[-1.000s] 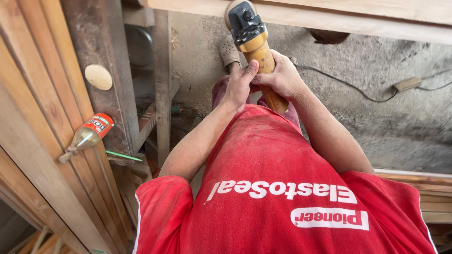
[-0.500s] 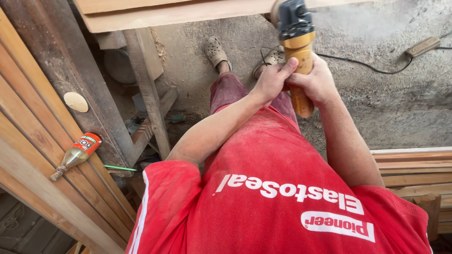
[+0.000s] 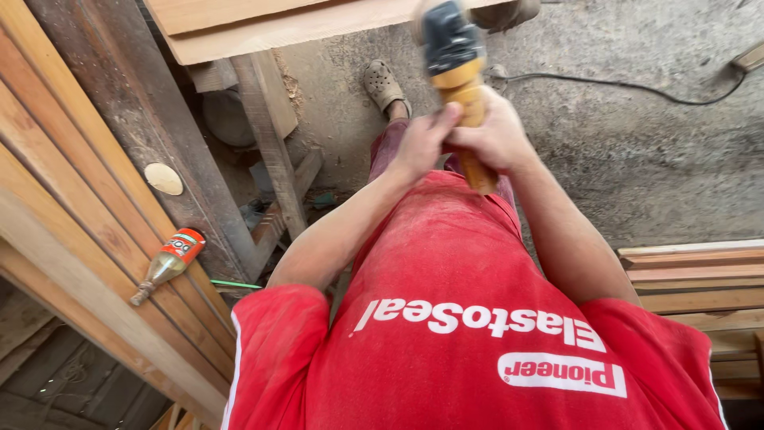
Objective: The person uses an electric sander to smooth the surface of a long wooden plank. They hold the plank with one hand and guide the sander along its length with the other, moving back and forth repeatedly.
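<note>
Head view: near the top centre of the frame, the left hand (image 3: 422, 143) and the right hand (image 3: 497, 135) are both clamped around the yellow handle of a yellow-and-black power tool (image 3: 458, 72), whose blurred head points toward a pale wooden plank (image 3: 263, 24) along the upper edge. A black cable (image 3: 621, 84) trails across the grey concrete floor (image 3: 652, 159) at upper right. At left, a small glue bottle with an orange label (image 3: 169, 263) lies on slanted wooden boards (image 3: 72, 239).
</note>
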